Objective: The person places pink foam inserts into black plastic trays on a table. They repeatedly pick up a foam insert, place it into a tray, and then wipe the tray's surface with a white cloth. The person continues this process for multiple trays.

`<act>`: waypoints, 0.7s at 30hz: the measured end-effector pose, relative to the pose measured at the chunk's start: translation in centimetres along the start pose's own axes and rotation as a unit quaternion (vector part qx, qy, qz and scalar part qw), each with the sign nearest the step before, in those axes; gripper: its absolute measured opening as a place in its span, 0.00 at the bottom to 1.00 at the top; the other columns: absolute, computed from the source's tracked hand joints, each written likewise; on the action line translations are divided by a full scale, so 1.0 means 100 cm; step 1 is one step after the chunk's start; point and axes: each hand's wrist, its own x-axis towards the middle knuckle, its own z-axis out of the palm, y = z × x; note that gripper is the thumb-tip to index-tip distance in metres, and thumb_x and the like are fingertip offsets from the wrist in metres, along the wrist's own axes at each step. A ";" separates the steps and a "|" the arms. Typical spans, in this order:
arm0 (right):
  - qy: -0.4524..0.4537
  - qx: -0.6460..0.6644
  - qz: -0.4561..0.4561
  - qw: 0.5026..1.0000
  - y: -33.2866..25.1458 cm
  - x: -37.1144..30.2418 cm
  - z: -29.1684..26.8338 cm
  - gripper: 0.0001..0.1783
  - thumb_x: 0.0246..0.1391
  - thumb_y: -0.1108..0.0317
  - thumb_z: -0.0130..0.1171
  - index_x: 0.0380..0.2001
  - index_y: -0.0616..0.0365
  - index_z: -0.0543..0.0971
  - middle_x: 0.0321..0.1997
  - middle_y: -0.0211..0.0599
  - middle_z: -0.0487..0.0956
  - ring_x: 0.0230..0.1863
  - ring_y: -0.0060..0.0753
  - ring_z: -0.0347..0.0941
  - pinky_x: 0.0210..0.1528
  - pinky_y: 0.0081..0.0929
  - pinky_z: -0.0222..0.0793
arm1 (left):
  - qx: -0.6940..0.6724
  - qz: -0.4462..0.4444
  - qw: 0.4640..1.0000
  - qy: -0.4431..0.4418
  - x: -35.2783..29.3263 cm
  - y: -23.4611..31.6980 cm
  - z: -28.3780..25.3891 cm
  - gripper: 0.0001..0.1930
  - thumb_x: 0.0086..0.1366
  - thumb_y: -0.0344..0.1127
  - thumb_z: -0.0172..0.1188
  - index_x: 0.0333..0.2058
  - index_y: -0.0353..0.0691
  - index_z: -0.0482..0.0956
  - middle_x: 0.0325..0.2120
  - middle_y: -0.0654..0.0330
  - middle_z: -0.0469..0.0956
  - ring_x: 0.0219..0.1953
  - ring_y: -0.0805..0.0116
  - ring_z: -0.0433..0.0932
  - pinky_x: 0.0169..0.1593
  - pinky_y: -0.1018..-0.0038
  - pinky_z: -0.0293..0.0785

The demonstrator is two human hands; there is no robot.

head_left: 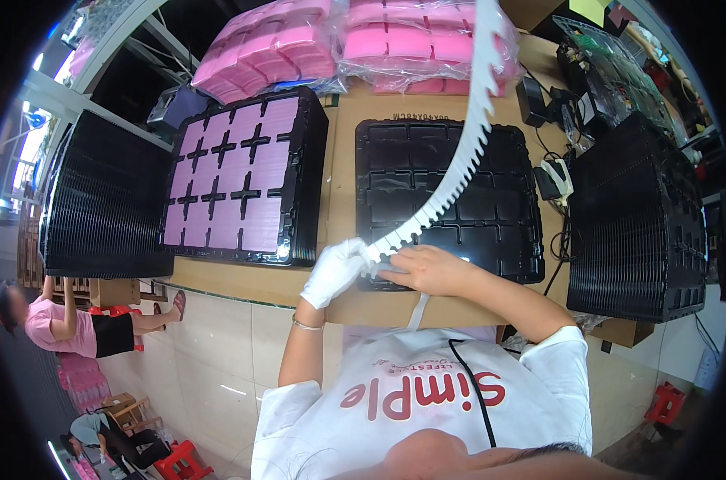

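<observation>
A long white strip (461,164) with notches along one edge curves up from my hands and runs out of view at the top. My left hand (336,270), in a white glove, is closed on the strip's near end. Bare, my right hand (428,270) is closed on the same end from the other side, its thumb and fingers pinching the strip. Both hands are at the front edge of a black compartment tray (411,192), which lies flat on the cardboard-covered table. The strip passes over this tray. My fingertips are partly hidden by the strip.
On the left, a black tray stack (243,176) holds pink sheets; beyond it stands another black tray stack (107,200). A third stack (631,224) is at the right, near cables (563,232). Wrapped pink foam (415,40) lies at the back. Other people (67,324) are at lower left.
</observation>
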 end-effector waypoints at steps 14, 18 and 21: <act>-0.008 0.209 0.105 0.972 0.010 0.005 0.010 0.07 0.56 0.67 0.53 0.32 0.59 0.75 0.30 0.42 0.75 0.35 0.51 0.74 0.39 0.41 0.70 | 0.042 -0.031 0.999 0.005 0.001 -0.006 0.003 0.06 0.61 0.26 0.53 0.31 0.35 0.79 0.23 0.62 0.78 0.25 0.77 0.74 0.33 0.77 0.70; 0.072 0.258 0.212 0.940 0.013 0.028 0.019 0.08 0.56 0.66 0.55 0.30 0.60 0.75 0.33 0.43 0.77 0.37 0.51 0.74 0.39 0.43 0.70 | -0.055 -0.026 0.998 0.017 0.001 -0.005 0.006 0.07 0.61 0.24 0.52 0.30 0.37 0.80 0.24 0.64 0.79 0.25 0.78 0.74 0.32 0.78 0.70; 0.099 0.269 0.217 0.933 0.014 0.032 0.024 0.07 0.55 0.67 0.57 0.31 0.59 0.77 0.33 0.42 0.76 0.36 0.50 0.74 0.38 0.43 0.69 | -0.116 -0.045 0.992 0.005 -0.001 0.001 0.003 0.07 0.60 0.22 0.51 0.30 0.38 0.79 0.25 0.65 0.79 0.26 0.78 0.74 0.33 0.80 0.70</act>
